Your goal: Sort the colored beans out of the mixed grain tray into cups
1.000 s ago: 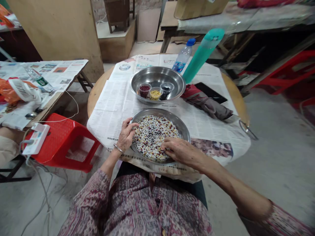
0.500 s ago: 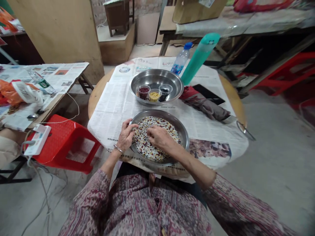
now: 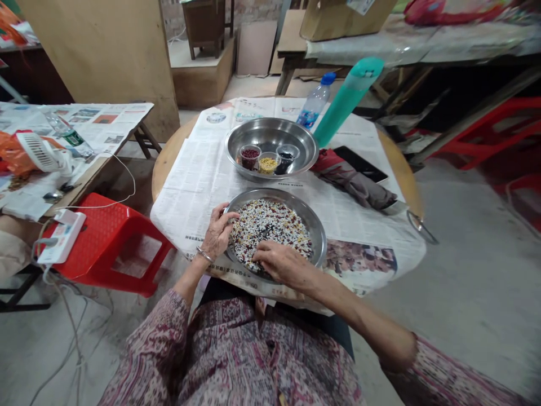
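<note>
A shallow metal basin [image 3: 320,228] on the newspaper holds a mix of white grains and red, yellow and dark beans [image 3: 279,217]. My left hand [image 3: 217,232] grips its left rim, fingers curled over the edge. Low in the mix, near the basin's front side, is my right hand [image 3: 282,263], with its fingers bunched together and their tips among the grains. What they pinch, if anything, is hidden. Behind stands a second metal basin [image 3: 270,128] with three clear cups in it: one of red beans [image 3: 249,159], one of yellow beans [image 3: 267,164], one of black beans [image 3: 285,160].
At the table's back right are a water bottle [image 3: 313,107] and a tall teal bottle [image 3: 347,104]. A folded umbrella [image 3: 355,183] lies beside a dark phone [image 3: 362,163]. Left of the table, a red stool [image 3: 114,242] carries a power strip [image 3: 62,238].
My right hand has moved from the middle of the mix toward the basin's near side, and a darker patch shows in the grains. My left hand has stayed on the rim.
</note>
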The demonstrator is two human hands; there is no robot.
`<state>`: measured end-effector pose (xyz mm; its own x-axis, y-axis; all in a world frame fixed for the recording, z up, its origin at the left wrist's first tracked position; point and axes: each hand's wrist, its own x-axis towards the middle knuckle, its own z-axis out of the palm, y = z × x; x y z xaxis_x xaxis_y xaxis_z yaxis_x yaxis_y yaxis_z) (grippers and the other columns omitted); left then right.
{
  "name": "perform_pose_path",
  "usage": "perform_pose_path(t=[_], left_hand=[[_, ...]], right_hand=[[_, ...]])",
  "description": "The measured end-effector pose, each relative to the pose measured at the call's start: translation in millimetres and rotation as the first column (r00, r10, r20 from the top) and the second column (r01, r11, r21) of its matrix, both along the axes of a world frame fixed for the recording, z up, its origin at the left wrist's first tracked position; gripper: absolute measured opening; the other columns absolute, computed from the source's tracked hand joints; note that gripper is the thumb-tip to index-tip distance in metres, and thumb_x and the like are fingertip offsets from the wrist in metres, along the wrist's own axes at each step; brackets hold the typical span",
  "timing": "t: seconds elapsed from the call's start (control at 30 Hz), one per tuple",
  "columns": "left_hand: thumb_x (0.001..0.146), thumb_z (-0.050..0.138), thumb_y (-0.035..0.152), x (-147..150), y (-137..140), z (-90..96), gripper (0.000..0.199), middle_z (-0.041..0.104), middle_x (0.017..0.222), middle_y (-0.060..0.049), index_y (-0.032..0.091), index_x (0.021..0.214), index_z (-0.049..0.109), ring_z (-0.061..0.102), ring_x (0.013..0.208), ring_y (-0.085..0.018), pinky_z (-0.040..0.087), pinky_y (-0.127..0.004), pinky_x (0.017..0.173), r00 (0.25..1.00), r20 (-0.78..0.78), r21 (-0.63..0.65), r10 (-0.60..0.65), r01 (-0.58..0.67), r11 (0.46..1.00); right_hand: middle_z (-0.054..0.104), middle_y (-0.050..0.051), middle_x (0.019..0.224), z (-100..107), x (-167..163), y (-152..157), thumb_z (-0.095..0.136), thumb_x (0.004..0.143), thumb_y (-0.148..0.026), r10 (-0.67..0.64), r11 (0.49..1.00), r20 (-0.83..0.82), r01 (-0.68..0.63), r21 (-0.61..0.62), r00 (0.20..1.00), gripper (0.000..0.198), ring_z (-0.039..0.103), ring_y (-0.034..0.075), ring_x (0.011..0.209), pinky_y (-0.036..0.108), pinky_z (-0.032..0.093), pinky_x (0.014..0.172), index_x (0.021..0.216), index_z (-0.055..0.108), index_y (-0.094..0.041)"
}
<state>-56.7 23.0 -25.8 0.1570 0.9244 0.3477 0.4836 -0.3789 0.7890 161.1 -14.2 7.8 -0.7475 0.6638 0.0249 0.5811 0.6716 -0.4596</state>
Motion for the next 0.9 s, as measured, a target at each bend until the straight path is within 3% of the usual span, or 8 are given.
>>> perform_pose_path(t=[0.1,0.2,0.37,0.43,0.53,0.63,0.77,0.9], left_hand=[[0.088,0.043,0.012,0.0,-1.0,2.6,0.029,0.043,0.139,-0.009,0.021,0.108,0.063,0.039,0.136,-0.023,0.031,-0.044,0.119,1.000,-0.021,-0.004,0.005,-0.005,1.000],[0.088,0.046,0.012,0.3,-2.5,4.7,0.028,0.043,0.139,-0.010,0.019,0.108,0.064,0.040,0.136,-0.023,0.031,-0.044,0.119,0.999,-0.028,-0.004,0.018,-0.018,1.000],[0.082,0.061,0.013,0.7,-4.1,10.4,0.026,0.043,0.138,-0.011,0.019,0.108,0.064,0.041,0.134,-0.025,0.034,-0.043,0.116,0.996,-0.073,0.043,0.041,-0.038,0.998],[0.080,0.066,0.015,0.9,-4.9,17.6,0.028,0.043,0.138,-0.011,0.019,0.107,0.063,0.041,0.133,-0.027,0.035,-0.045,0.114,0.987,-0.149,0.101,0.063,-0.048,0.994],[0.081,0.069,0.019,3.4,-8.6,35.1,0.029,0.049,0.133,-0.010,0.021,0.109,0.062,0.045,0.126,-0.028,0.038,-0.047,0.110,0.935,-0.354,0.160,0.016,0.043,0.986],[0.080,0.073,0.026,11.7,-17.1,52.2,0.032,0.057,0.119,-0.009,0.021,0.109,0.062,0.053,0.113,-0.026,0.047,-0.043,0.101,0.810,-0.566,0.020,-0.153,0.199,0.980],[0.080,0.072,0.025,30.3,-29.4,59.7,0.026,0.060,0.105,-0.005,0.022,0.104,0.062,0.058,0.102,-0.024,0.053,-0.036,0.087,0.624,-0.688,-0.262,-0.370,0.261,0.929],[0.090,0.053,0.012,45.1,-33.5,56.1,0.016,0.061,0.096,-0.003,0.023,0.098,0.063,0.062,0.090,-0.018,0.052,-0.029,0.079,0.607,-0.697,-0.332,-0.382,0.200,0.922]], right_hand=[[0.065,0.008,0.097,-1.5,3.9,16.5,0.046,0.087,-0.006,-0.142,0.983,0.061,0.134,0.125,0.988,0.029,0.057,0.019,0.091,0.030,0.046,0.076,0.094,0.070,-0.021],[0.065,0.011,0.102,1.3,14.8,33.2,0.046,0.087,-0.007,-0.346,0.920,0.075,0.322,0.224,0.935,0.028,0.056,0.023,0.098,0.033,0.047,0.080,0.095,0.070,-0.019],[0.064,0.013,0.105,-0.6,35.1,37.4,0.048,0.087,-0.011,-0.523,0.825,0.046,0.493,0.276,0.851,0.025,0.056,0.025,0.099,0.036,0.046,0.085,0.103,0.067,-0.016],[0.065,0.012,0.105,-4.9,35.9,31.0,0.050,0.088,-0.016,-0.526,0.827,0.019,0.506,0.247,0.850,0.025,0.058,0.024,0.096,0.036,0.047,0.086,0.107,0.065,-0.016],[0.066,0.009,0.104,-9.6,27.5,17.7,0.051,0.088,-0.016,-0.444,0.881,-0.051,0.446,0.155,0.895,0.025,0.061,0.020,0.095,0.033,0.047,0.087,0.109,0.065,-0.018],[0.068,0.006,0.099,-8.6,16.2,4.9,0.050,0.089,-0.013,-0.352,0.932,-0.116,0.360,0.051,0.929,0.024,0.063,0.018,0.093,0.030,0.048,0.085,0.106,0.066,-0.019],[0.068,0.006,0.095,-5.0,13.4,-6.4,0.047,0.091,-0.015,-0.368,0.922,-0.203,0.384,0.046,0.907,0.023,0.064,0.017,0.087,0.030,0.048,0.079,0.102,0.067,-0.020],[0.067,0.005,0.084,-9.1,21.2,-12.8,0.047,0.093,-0.019,-0.417,0.874,-0.248,0.461,0.153,0.874,0.020,0.063,0.018,0.079,0.030,0.047,0.074,0.090,0.066,-0.021]])
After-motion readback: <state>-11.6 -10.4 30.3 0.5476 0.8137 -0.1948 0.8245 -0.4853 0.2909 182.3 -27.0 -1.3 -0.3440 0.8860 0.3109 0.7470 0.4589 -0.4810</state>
